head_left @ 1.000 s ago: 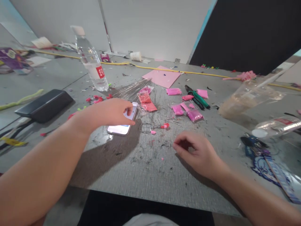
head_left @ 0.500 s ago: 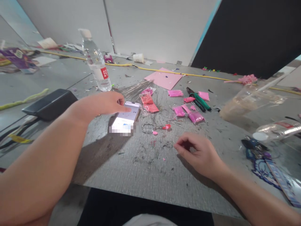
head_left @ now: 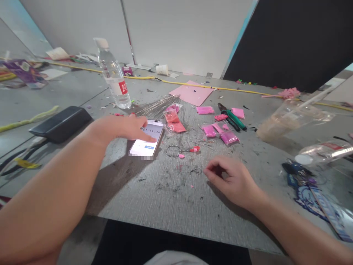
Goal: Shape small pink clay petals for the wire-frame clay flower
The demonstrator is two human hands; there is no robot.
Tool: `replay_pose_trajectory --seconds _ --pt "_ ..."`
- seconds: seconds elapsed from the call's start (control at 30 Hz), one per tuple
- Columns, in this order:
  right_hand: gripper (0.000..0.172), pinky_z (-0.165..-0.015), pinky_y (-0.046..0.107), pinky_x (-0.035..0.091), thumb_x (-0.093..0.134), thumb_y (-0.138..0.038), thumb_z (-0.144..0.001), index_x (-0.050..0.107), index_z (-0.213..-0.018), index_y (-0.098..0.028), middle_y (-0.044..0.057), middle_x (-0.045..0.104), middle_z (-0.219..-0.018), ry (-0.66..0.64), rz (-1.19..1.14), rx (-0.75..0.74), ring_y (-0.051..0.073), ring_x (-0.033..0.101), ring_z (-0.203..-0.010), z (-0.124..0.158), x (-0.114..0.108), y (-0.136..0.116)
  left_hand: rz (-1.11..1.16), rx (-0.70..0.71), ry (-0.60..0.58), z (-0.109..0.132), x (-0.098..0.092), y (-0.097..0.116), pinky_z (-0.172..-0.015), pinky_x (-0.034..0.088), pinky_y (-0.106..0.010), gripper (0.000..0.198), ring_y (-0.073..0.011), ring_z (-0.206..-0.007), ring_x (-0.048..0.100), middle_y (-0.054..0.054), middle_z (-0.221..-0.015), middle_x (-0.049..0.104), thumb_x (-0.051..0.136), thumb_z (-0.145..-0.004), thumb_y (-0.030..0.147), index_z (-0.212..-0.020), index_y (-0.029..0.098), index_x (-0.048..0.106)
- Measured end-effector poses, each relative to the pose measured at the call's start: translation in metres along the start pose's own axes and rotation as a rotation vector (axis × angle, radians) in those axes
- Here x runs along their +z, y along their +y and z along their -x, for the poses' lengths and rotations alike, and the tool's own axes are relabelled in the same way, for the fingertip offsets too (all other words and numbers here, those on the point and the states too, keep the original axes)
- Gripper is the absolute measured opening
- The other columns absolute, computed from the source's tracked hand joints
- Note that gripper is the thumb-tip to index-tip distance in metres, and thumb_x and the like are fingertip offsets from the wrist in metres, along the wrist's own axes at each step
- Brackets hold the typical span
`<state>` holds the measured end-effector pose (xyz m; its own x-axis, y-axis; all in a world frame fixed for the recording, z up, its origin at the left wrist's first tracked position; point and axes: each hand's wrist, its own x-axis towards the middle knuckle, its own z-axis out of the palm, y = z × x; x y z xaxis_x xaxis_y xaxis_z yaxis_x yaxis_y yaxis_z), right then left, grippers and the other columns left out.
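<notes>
A phone (head_left: 140, 148) lies on the table with its screen lit, showing the digits 01:11:34. Over its upper left part hovers my left hand (head_left: 122, 127), thumb stretched across the screen and the other fingers loosely bent; whether the thumb touches the glass I cannot tell. My right hand (head_left: 233, 180) rests on the table, fingers curled against the thumb, with nothing visible in the hollow. Between the hands lies a small wire loop (head_left: 173, 151) with a red and pink piece (head_left: 195, 149) at its stem's end. Beside it is a pink scrap (head_left: 181, 156).
Pink clay packets (head_left: 229, 138), orange packets (head_left: 176, 127), green-handled pliers (head_left: 234, 119) and thin wires (head_left: 158, 105) lie beyond. An upright water bottle (head_left: 114, 79) and black power bank-like box (head_left: 60, 123) stand left. A plastic cup (head_left: 281, 119), lying bottle (head_left: 322, 152) and keychains (head_left: 311, 198) are right.
My left thumb has moved down the phone screen, uncovering the digits. My right hand has stayed in place.
</notes>
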<state>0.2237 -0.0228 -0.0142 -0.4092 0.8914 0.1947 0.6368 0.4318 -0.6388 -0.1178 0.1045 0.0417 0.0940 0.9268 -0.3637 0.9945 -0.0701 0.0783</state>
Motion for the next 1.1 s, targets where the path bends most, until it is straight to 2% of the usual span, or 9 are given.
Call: replay_pose_trajectory --seconds 0.1,0.17,0.23,0.33,0.4,0.53,0.67,0.83,1.1 --pt "0.022 -0.062 0.027 0.043 0.059 -0.032 -0.1 0.062 -0.08 -0.022 -0.002 0.064 -0.07 -0.012 0.005 -0.005 0.013 0.057 -0.064 0.0 0.0 -0.001 0.143 -0.14 0.059 -0.01 0.003 0.0 -0.086 0.053 -0.05 0.097 -0.0416 -0.103 0.071 -0.021 -0.118 0.074 0.055 -0.075 0.087 -0.145 0.019 0.051" --pt "0.023 -0.065 0.028 0.044 0.058 -0.033 -0.102 0.063 -0.083 -0.022 -0.002 0.065 -0.073 -0.017 0.002 -0.003 0.013 0.059 -0.067 0.0 0.0 0.0 0.238 -0.129 0.232 -0.021 0.009 0.0 -0.092 0.053 -0.049 0.09 -0.0411 -0.113 0.068 -0.024 -0.131 0.069 0.051 -0.085 0.078 -0.15 0.016 0.046" --pt "0.02 -0.069 0.028 0.047 0.057 -0.034 -0.103 0.066 -0.089 -0.023 -0.001 0.069 -0.079 -0.019 -0.013 0.016 0.014 0.062 -0.072 0.0 0.0 0.001 0.283 -0.055 0.267 -0.029 0.015 0.001 -0.099 0.051 -0.045 0.072 -0.0372 -0.122 0.065 -0.019 -0.141 0.066 0.043 -0.094 0.068 -0.148 0.021 0.05" --pt "0.015 -0.068 0.028 0.048 0.06 -0.034 -0.101 0.067 -0.092 -0.023 0.0 0.071 -0.082 -0.031 -0.047 0.072 0.015 0.064 -0.073 0.001 0.001 0.003 0.284 -0.007 0.22 -0.033 0.018 0.002 -0.105 0.048 -0.042 0.057 -0.0329 -0.127 0.063 -0.011 -0.141 0.068 0.036 -0.099 0.059 -0.135 0.025 0.063" --pt "0.02 -0.063 0.027 0.046 0.062 -0.037 -0.1 0.064 -0.087 -0.022 -0.001 0.068 -0.076 -0.054 -0.041 0.093 0.015 0.061 -0.068 0.0 0.0 0.003 0.273 -0.006 0.186 -0.031 0.016 0.003 -0.103 0.047 -0.043 0.057 -0.0346 -0.125 0.063 -0.013 -0.139 0.068 0.037 -0.098 0.06 -0.132 0.023 0.065" --pt "0.029 -0.063 0.028 0.044 0.058 -0.041 -0.102 0.061 -0.081 -0.022 0.0 0.065 -0.072 -0.096 0.005 0.047 0.015 0.059 -0.066 0.0 -0.001 0.002 0.246 -0.002 0.11 -0.027 0.007 -0.001 -0.096 0.047 -0.045 0.062 -0.0384 -0.12 0.064 -0.016 -0.134 0.069 0.045 -0.092 0.07 -0.126 0.022 0.066" --pt "0.02 -0.068 0.03 0.047 0.056 -0.035 -0.103 0.066 -0.091 -0.023 0.001 0.07 -0.08 -0.047 -0.013 0.057 0.016 0.063 -0.072 -0.001 -0.002 0.002 0.254 0.033 0.029 -0.027 0.003 -0.009 -0.083 0.046 -0.04 0.055 -0.0318 -0.104 0.065 -0.011 -0.121 0.073 0.054 -0.087 0.068 -0.121 0.026 0.068" --pt "0.012 -0.066 0.03 0.05 0.064 -0.031 -0.096 0.07 -0.09 -0.024 0.001 0.071 -0.081 -0.013 -0.154 0.209 0.016 0.065 -0.072 -0.002 -0.002 0.003 0.308 -0.007 -0.032 -0.028 0.002 -0.016 -0.061 0.04 -0.035 0.057 -0.0202 -0.072 0.057 -0.007 -0.086 0.068 0.05 -0.088 0.072 -0.112 0.023 0.068" --pt "0.025 -0.058 0.029 0.05 0.075 -0.041 -0.088 0.079 -0.103 -0.022 0.005 0.077 -0.084 0.021 -0.423 0.423 0.015 0.065 -0.065 -0.002 0.003 0.013 0.341 -0.034 -0.095 -0.025 -0.001 -0.015 -0.057 0.037 -0.034 0.057 -0.0188 -0.066 0.054 -0.007 -0.088 0.067 0.057 -0.081 0.075 -0.112 0.029 0.071"
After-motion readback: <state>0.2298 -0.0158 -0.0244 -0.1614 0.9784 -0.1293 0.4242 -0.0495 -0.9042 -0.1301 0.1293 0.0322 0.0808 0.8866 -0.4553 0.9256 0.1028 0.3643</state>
